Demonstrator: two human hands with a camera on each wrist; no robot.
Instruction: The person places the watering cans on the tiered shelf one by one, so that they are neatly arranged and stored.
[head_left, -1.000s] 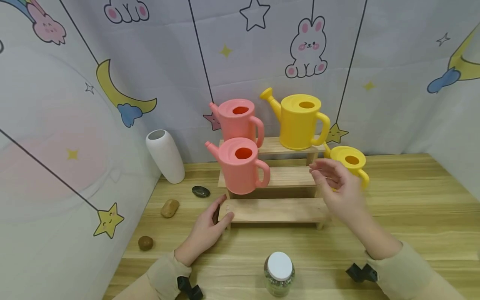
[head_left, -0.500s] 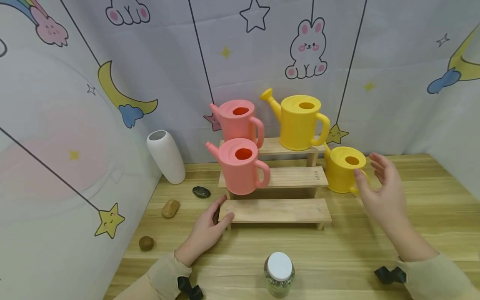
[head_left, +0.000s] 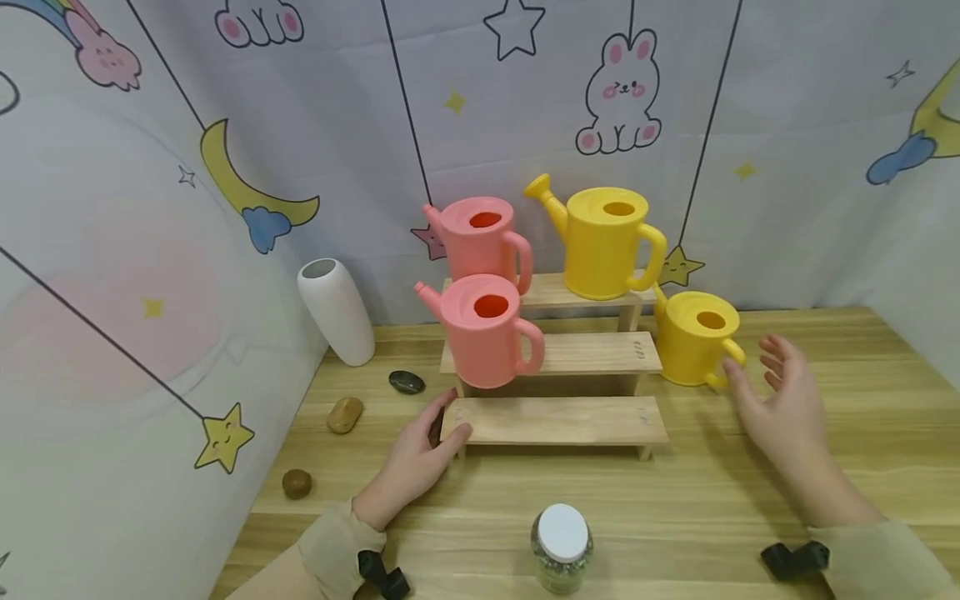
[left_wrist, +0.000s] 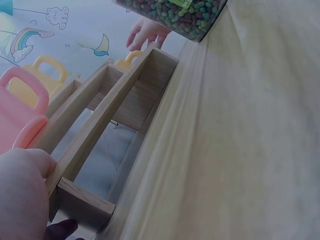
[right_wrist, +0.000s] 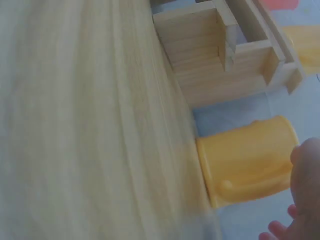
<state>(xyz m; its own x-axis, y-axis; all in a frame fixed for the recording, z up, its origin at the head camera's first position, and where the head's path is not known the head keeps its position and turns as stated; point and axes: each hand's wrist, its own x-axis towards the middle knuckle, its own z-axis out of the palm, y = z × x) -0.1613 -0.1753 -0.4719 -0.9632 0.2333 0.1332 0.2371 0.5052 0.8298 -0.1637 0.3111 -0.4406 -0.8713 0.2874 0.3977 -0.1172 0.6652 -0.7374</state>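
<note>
A three-step wooden stand (head_left: 555, 421) is on the table. My left hand (head_left: 412, 458) grips the left end of its lowest step, thumb on top and fingers round the side. Past the stand's right end, a yellow watering can (head_left: 690, 342) stands on the table. My right hand (head_left: 783, 417) is at its handle side with fingers spread, the thumb tip right at the handle. One pink watering can (head_left: 483, 346) is on the middle step, another pink watering can (head_left: 480, 237) behind it on the top step. Also on top is a second yellow watering can (head_left: 603, 250).
A jar with a white lid (head_left: 562, 542) stands in front of the stand. Leftward are a white vase (head_left: 337, 312), a dark stone (head_left: 406, 382), a tan stone (head_left: 345, 415) and a brown stone (head_left: 297, 483). Printed cloth walls (head_left: 525, 117) enclose the table's back and sides.
My right hand has moved right, from in front of the lower yellow watering can to beside its handle. My left hand stays on the stand.
</note>
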